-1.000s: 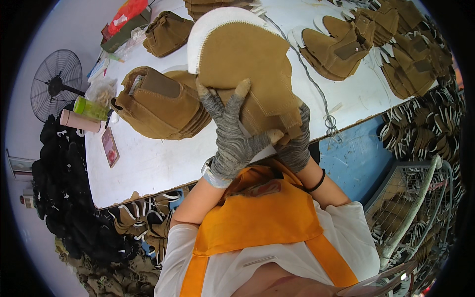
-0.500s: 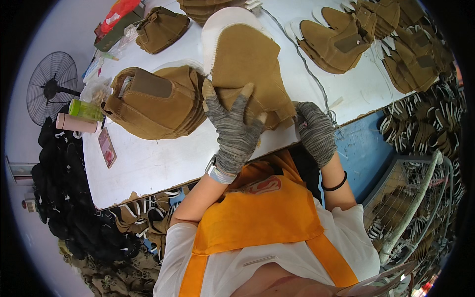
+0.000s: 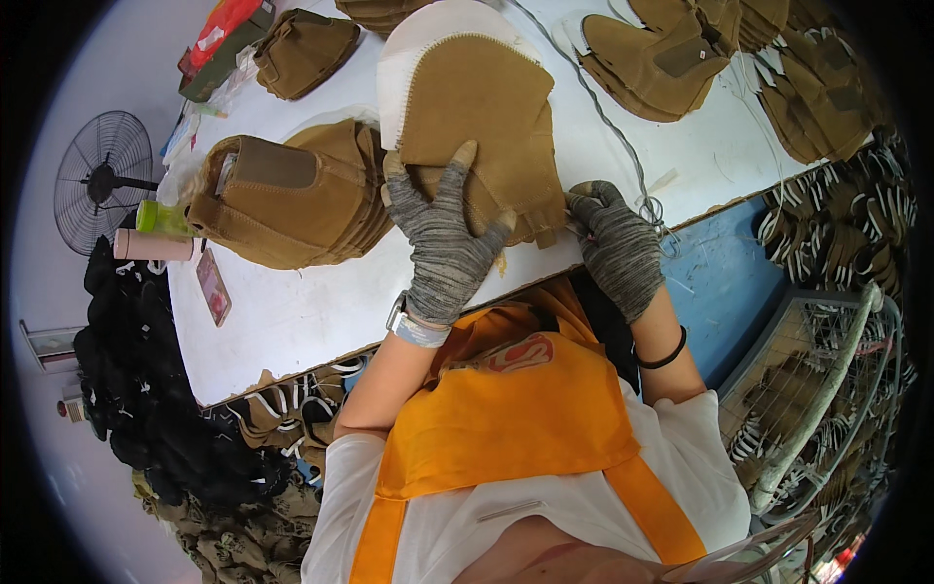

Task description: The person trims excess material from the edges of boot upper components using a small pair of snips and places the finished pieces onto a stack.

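A brown suede-like shoe upper (image 3: 477,102) with a white edge along its far and left side lies in front of me on the white table. My left hand (image 3: 443,238), in a grey striped glove with bare fingertips, rests on its near part with fingers spread. At its lower right corner, my right hand (image 3: 615,243), gloved alike, is closed with the fingers curled in. What those fingers hold is hidden. A small brown tab (image 3: 545,237) sticks out of the upper's near edge, between the hands. Left of my left hand stands a stack of brown uppers (image 3: 292,200).
More stacked uppers (image 3: 652,73) lie at the far right, beside a grey cord (image 3: 613,117). A phone (image 3: 213,287), a pink cylinder (image 3: 151,245) and a green container (image 3: 161,218) are on the left. A fan (image 3: 102,183) stands beyond them. A wire basket (image 3: 817,389) is at my right.
The shoe upper has turned slightly and shifted a little left and away, its near edge flatter now. My left hand stays spread on it; my right hand has moved slightly, its fingers more curled.
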A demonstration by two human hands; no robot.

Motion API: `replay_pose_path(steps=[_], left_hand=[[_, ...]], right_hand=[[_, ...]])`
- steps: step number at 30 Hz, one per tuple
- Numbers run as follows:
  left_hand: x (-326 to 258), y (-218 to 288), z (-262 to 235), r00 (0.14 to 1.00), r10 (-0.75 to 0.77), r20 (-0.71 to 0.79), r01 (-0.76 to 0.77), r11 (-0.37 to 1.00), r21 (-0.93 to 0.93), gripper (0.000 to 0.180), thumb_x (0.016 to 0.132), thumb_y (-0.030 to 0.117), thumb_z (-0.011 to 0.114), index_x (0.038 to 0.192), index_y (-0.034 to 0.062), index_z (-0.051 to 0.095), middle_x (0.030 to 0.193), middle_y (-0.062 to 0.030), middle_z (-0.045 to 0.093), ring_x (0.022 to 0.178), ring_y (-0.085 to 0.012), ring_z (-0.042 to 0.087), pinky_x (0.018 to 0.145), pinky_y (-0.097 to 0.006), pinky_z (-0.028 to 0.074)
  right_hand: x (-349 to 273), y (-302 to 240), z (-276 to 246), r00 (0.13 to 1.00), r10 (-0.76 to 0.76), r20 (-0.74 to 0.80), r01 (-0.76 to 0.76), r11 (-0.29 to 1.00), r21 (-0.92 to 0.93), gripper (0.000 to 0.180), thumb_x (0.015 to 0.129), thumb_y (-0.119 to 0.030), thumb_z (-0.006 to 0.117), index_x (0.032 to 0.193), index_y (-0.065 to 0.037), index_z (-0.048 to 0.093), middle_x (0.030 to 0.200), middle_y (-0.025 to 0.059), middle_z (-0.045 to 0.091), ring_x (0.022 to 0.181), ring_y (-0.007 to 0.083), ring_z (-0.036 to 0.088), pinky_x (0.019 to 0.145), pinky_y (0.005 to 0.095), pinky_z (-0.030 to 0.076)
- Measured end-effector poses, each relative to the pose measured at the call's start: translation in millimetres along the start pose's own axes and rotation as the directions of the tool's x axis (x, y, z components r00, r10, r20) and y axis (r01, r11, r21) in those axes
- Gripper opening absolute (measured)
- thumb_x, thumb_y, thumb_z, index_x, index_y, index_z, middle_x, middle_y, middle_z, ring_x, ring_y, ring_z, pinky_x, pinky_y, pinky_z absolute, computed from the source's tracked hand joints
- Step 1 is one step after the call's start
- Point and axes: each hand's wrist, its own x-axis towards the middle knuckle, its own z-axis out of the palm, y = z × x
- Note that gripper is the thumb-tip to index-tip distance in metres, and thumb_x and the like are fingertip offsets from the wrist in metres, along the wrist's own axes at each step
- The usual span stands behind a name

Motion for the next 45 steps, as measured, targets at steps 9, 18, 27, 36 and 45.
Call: replay_pose_path(steps=[9,18,27,36,45], left_hand=[[-3.1,-0.6,-0.2,0.993,0.035,-0.115,-0.053,0.985,-0.165,0.092,0.067,0.026,0.083,0.142,0.0098,0.032,0.14,-0.0201,0.024,0.129,-0.0355,0.03,0.108,-0.045,0.029],[10.8,-16.7,7.3,0.929,-0.237,-0.284,0.031,0.814,-0.58,0.081,0.076,0.006,0.077,0.138,0.008,0.025,0.13,-0.0107,0.039,0.12,-0.0222,0.042,0.106,-0.039,0.035],[28.4,-10.5,-8.0,0.953,-0.295,-0.068,0.152,0.662,-0.734,0.057,0.084,0.017,0.072,0.131,0.0006,0.044,0.124,-0.0114,0.051,0.111,-0.0199,0.049,0.099,-0.033,0.039],[51.2,-9.6,-20.4,0.955,-0.296,0.009,0.134,0.405,-0.904,0.05,0.097,0.032,0.055,0.134,0.0009,0.043,0.128,-0.0109,0.052,0.115,-0.0192,0.048,0.1,-0.033,0.038],[63.6,-15.7,-9.7,0.842,-0.259,0.474,0.336,-0.435,-0.836,0.05,0.095,0.038,0.054,0.134,0.0075,0.044,0.13,-0.0115,0.054,0.115,-0.0268,0.054,0.099,-0.04,0.046]], right_hand=[[-7.5,-4.1,-8.8,1.0,0.002,0.003,-0.002,0.998,0.056,0.033,0.081,0.0,0.058,0.113,-0.009,0.064,0.113,0.0111,0.061,0.092,0.0309,0.063,0.081,0.0349,0.052],[-10.5,7.1,-45.9,0.994,-0.003,0.112,0.029,0.974,-0.226,0.027,0.086,-0.008,0.06,0.113,-0.008,0.065,0.101,0.0131,0.065,0.088,0.028,0.064,0.08,0.0349,0.052],[56.3,1.2,-24.3,0.955,-0.094,-0.281,0.163,0.959,0.234,0.037,0.091,-0.021,0.061,0.121,0.0,0.058,0.107,0.0163,0.065,0.086,0.0266,0.063,0.083,0.0332,0.05],[50.2,-2.6,-44.3,0.974,0.048,-0.222,0.098,0.796,0.598,0.044,0.094,-0.03,0.058,0.126,0.001,0.055,0.118,0.0164,0.063,0.108,0.0229,0.06,0.096,0.0313,0.044],[21.1,-12.2,-58.3,0.998,0.052,0.043,-0.055,0.253,0.966,0.036,0.087,-0.037,0.068,0.103,-0.005,0.061,0.058,-0.0074,0.043,0.045,0.0022,0.033,0.042,0.0185,0.026]])
